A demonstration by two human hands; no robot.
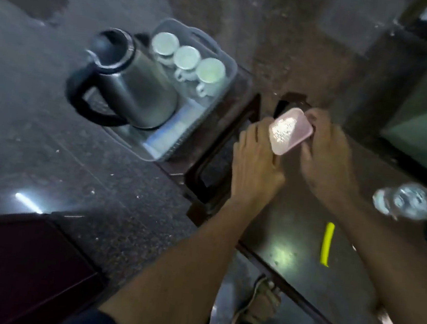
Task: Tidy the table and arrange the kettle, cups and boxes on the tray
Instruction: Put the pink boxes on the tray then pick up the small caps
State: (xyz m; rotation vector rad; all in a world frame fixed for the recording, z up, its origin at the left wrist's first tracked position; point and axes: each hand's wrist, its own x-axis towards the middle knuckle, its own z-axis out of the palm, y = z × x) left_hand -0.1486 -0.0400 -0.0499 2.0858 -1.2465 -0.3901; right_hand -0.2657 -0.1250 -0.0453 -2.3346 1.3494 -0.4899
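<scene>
A small box with a pink lid (290, 131) is held between both hands above the dark glass table (304, 243). My left hand (255, 164) grips its near left side and my right hand (325, 159) grips its right side. To the left, a clear plastic tray (227, 64) holds a steel kettle (135, 85) with a black handle and three white cups (187, 59) in a row behind it. The box's body is hidden by my fingers.
A clear glass (406, 203) stands on the table at the right. A yellow stick-like item (327, 244) lies on the glass near my right forearm. A dark red seat (11, 266) is at the lower left. My sandalled foot (259, 304) shows under the table.
</scene>
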